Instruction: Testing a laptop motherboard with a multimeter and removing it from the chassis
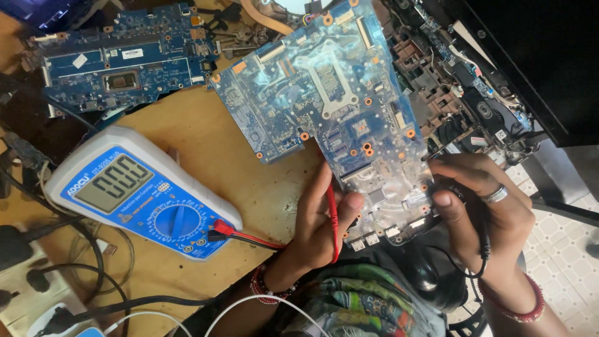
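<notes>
A blue laptop motherboard [331, 93] lies tilted on the wooden bench, its near end over my lap. My left hand [321, 221] pinches a red multimeter probe [332, 209] and rests its tip at the board's lower left edge. My right hand [483, 206], with a ring on one finger, holds the black probe and its lead [483, 240] against the board's lower right corner. Red and black leads run to a blue and white multimeter [140, 193] lying on the bench at left, with its dial facing up.
A second blue motherboard [118, 59] lies at the back left. An opened laptop chassis with a fan [480, 109] sits at the right under a dark screen panel [530, 50]. Black cables and a white power strip [37, 299] crowd the lower left.
</notes>
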